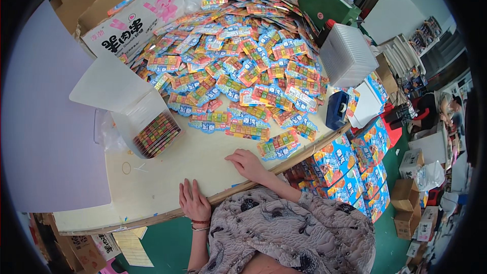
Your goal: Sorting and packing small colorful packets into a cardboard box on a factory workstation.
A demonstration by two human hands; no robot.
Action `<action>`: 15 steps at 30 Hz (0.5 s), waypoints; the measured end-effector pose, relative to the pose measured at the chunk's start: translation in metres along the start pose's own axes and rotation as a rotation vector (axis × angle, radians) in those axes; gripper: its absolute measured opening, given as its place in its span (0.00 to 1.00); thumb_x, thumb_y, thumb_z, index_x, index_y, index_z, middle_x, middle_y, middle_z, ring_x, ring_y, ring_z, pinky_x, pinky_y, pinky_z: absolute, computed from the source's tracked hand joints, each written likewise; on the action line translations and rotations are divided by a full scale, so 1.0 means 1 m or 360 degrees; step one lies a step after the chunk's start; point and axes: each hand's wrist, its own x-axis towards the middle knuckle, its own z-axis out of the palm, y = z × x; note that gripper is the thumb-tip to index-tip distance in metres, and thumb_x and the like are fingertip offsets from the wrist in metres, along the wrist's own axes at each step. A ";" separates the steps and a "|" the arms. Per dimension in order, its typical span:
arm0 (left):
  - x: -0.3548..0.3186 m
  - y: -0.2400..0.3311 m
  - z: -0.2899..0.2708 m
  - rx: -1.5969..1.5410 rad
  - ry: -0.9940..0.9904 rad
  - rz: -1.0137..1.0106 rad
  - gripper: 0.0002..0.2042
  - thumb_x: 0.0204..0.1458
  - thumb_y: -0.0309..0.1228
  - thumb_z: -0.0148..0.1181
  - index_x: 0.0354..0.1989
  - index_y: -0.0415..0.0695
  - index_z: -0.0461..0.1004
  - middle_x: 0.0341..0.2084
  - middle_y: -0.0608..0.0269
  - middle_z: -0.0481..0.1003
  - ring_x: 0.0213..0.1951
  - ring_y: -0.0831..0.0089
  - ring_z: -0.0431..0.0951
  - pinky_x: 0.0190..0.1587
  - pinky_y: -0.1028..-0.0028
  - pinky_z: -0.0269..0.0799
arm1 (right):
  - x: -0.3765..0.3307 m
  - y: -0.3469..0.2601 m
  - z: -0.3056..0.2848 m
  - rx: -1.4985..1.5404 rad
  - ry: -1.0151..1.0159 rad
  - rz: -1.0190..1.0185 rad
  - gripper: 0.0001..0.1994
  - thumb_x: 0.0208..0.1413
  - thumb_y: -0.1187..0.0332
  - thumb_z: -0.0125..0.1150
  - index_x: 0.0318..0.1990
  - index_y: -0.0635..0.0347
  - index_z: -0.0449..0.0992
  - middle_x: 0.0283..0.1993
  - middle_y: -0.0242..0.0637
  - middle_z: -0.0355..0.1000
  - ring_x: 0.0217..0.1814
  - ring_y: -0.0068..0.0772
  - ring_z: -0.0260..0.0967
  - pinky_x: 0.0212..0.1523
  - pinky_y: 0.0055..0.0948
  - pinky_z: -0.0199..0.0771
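Observation:
My left hand [194, 202] lies at the front edge of the pale table [167, 187], fingers spread and holding nothing. My right hand [248, 165] rests on the tabletop further right, its fingers loosely stretched to the left with nothing seen in them. Just beyond it is a flat, colourful candy packet [279, 145], apart from the fingers. A big heap of similar packets [228, 66] covers the middle and back of the table. To the left stands a clear plastic box [165, 140] with its white flap raised; several packets are stacked inside.
A printed carton [134, 23] is at the back left. On the right are stacked translucent trays [349, 56] and a dark blue tape dispenser [337, 110]. Blue printed boxes [350, 182] are piled below the table's right edge. A rubber band [126, 168] lies near the plastic box.

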 end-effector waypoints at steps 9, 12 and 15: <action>0.003 0.000 -0.003 -0.0007 -0.0036 0.0005 0.22 0.50 0.26 0.47 0.56 0.48 0.68 0.59 0.53 0.63 0.62 0.51 0.59 0.60 0.58 0.56 | 0.001 -0.007 -0.008 0.0111 0.0061 0.0032 0.10 0.53 0.75 0.54 0.43 0.57 0.76 0.31 0.38 0.68 0.36 0.42 0.67 0.37 0.35 0.67; 0.001 -0.001 -0.001 0.0011 -0.0051 -0.0020 0.22 0.52 0.27 0.44 0.58 0.49 0.67 0.60 0.55 0.62 0.62 0.52 0.58 0.60 0.58 0.55 | 0.003 -0.009 -0.046 -0.0025 0.0489 -0.0002 0.11 0.51 0.78 0.55 0.42 0.58 0.76 0.32 0.40 0.69 0.35 0.43 0.68 0.34 0.36 0.68; 0.002 -0.001 -0.002 0.0024 -0.0024 0.0008 0.22 0.53 0.27 0.44 0.58 0.49 0.67 0.59 0.54 0.63 0.62 0.52 0.59 0.60 0.58 0.55 | 0.011 0.039 -0.109 -0.0472 0.1004 0.0123 0.12 0.48 0.80 0.56 0.41 0.61 0.74 0.34 0.42 0.70 0.37 0.46 0.68 0.38 0.41 0.68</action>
